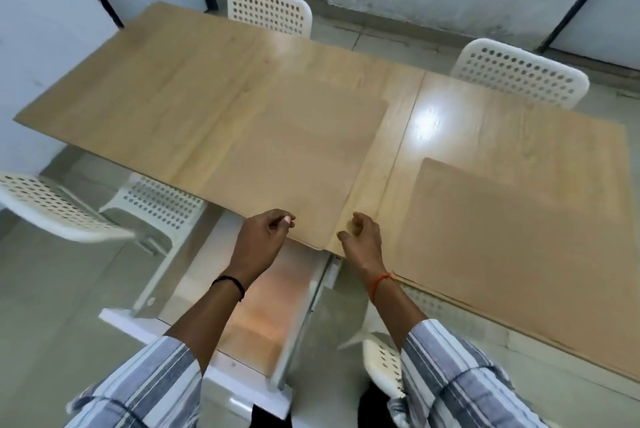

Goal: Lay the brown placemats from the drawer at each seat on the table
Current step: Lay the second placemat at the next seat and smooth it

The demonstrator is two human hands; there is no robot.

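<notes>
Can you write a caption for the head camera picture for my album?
Two hands hover over a brown placemat on the table.

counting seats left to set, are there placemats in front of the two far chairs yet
No, both brown placemats lie along the near edge; the table before the far chairs is bare.

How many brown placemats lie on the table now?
2. One placemat lies at the near edge by the hands; the other placemat lies at the right. More may be out of view.

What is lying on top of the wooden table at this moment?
Two brown placemats lie flat on the table: one placemat in front of both hands, another placemat at the right. The far side shows bare wood. The wood beneath each mat is covered.
</notes>
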